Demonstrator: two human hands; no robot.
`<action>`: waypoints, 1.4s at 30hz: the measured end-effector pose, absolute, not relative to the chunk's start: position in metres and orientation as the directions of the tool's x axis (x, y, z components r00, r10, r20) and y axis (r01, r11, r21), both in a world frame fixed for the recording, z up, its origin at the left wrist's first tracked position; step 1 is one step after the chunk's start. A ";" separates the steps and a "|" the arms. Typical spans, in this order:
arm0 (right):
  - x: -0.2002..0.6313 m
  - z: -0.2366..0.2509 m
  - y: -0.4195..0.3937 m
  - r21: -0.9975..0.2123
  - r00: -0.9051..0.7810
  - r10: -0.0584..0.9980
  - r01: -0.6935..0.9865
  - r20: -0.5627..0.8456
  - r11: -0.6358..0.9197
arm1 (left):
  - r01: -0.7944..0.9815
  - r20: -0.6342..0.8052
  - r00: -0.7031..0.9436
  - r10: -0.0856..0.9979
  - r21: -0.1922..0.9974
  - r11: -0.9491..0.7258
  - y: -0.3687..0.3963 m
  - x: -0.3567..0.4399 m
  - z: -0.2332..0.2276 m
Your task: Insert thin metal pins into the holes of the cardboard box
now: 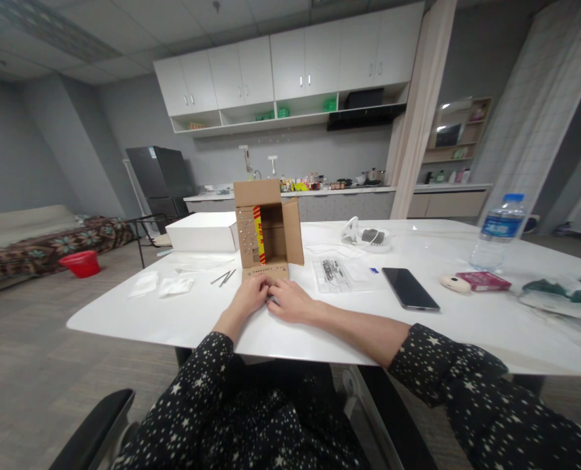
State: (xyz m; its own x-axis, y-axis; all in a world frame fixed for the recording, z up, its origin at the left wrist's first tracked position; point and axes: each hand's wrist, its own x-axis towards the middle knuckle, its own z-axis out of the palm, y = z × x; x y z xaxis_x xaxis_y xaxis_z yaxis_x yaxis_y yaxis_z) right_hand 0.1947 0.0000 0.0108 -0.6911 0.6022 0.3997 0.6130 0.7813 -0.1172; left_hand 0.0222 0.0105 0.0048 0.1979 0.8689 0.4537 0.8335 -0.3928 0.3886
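Located just beyond the grip: upright brown cardboard box with a red-and-yellow printed strip (247, 238), open side facing the grip, flaps folded out. Extending from its base toward the grip: brown cardboard front flap with a row of small dots (266, 269). Left grip (255, 290) and right grip (286, 301) close together at the near edge of that flap, fingers curled; anything pinched between fingertips, impossible to tell. Progress, judged from layout: opening of the box done; fingerwork at the flap apparently under way; amount left not determinable. Left of the grip: two slim dark metal tools (227, 279), lying loose. Right of the grip: clear plastic case with dark metal pieces (361, 281), then black smartphone (410, 288). Beneath: glossy white worktop (124, 313).
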 end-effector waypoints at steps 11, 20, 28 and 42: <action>0.196 0.013 -0.001 -0.127 -0.699 0.616 0.618 0.362 0.776 | 0.832 0.419 0.196 0.886 0.408 -0.377 -0.002 0.021 0.007; 0.195 0.010 0.002 -0.119 -0.708 0.598 0.603 0.376 0.789 | 0.887 0.443 0.206 0.872 0.291 -0.357 -0.005 0.020 0.006; 0.195 0.013 0.000 -0.114 -0.707 0.596 0.603 0.381 0.789 | 0.947 0.428 0.108 0.897 0.230 -0.223 -0.014 0.024 0.015; 0.195 0.013 -0.001 -0.114 -0.706 0.595 0.603 0.385 0.789 | 0.978 0.362 -0.035 0.931 0.203 -0.042 -0.014 0.026 0.016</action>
